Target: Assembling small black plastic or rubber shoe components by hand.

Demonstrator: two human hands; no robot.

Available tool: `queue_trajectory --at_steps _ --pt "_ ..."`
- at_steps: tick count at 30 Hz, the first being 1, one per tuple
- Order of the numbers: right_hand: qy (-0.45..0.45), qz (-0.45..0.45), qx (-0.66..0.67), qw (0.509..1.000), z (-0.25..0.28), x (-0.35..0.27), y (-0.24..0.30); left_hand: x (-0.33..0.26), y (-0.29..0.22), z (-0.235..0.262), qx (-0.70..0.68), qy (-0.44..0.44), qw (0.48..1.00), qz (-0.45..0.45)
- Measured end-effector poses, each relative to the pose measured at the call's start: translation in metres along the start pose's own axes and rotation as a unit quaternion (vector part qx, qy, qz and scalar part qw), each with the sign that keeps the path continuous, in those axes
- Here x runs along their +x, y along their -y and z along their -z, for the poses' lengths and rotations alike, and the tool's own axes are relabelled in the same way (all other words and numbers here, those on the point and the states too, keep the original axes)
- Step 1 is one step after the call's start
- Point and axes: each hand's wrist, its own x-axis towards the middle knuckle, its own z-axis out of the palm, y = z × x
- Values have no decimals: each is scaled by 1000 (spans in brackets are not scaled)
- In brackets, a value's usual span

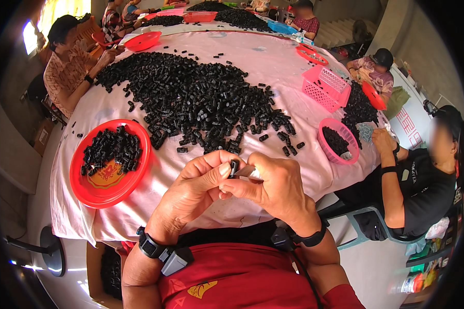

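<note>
Both hands meet in front of my chest, over the near edge of the table. My left hand point(186, 191) pinches a small black cylindrical plastic piece point(234, 167) between thumb and fingertips. Closed close beside it, my right hand point(283, 186) has its thumb and index finger at the same piece. A small whitish thing point(255, 175) shows within the right hand's grip; its kind is unclear. Beyond the hands spreads a large heap of similar black pieces point(206, 100). To the left lies a red plate point(82, 188) with more black pieces point(113, 149) on it.
Pink cloth point(263, 51) covers the long table. On the right stand a pink basket point(322, 95), a pink round basket point(340, 160) and another dark heap point(361, 105). A person in black point(423, 190) works at the right; another person point(69, 72) sits far left. A cardboard box point(94, 268) stands below.
</note>
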Motion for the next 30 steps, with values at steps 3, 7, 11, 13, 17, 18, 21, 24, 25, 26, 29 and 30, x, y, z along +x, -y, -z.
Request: queue_trajectory --at_steps 3,7,11,13,17,18,21,24,25,26,29,30 --pt "-9 -7 5 1000 3 0 0 0 2 3 -17 -1 1000 3" --pt "-1 -7 -25 1000 3 0 -2 0 1 6 -17 24 1000 7" --pt "0 -4 -36 999 0 -1 -5 1 1 5 -4 12 1000 -1" --pt "-4 0 -32 999 -2 0 -4 2 0 2 -2 7 1000 2" --pt "-7 19 -33 999 0 1 0 1 -2 1 -3 -1 1000 4" --pt "-7 20 -33 999 1 1 0 0 -2 2 -3 -1 1000 4" --pt "-42 9 81 996 2 -1 -1 0 -2 4 -22 10 1000 6" --pt "-52 5 152 987 6 1 5 0 -3 5 -59 12 998 15" --pt "-42 -3 191 981 5 2 7 0 -2 6 -66 18 998 11" --pt "-32 -12 230 973 5 2 9 0 -2 7 -73 25 997 7" --pt "25 -51 223 973 9 0 3 0 0 9 -78 32 996 20" --pt "24 -52 223 973 6 -1 -1 1 0 8 -78 33 996 20"
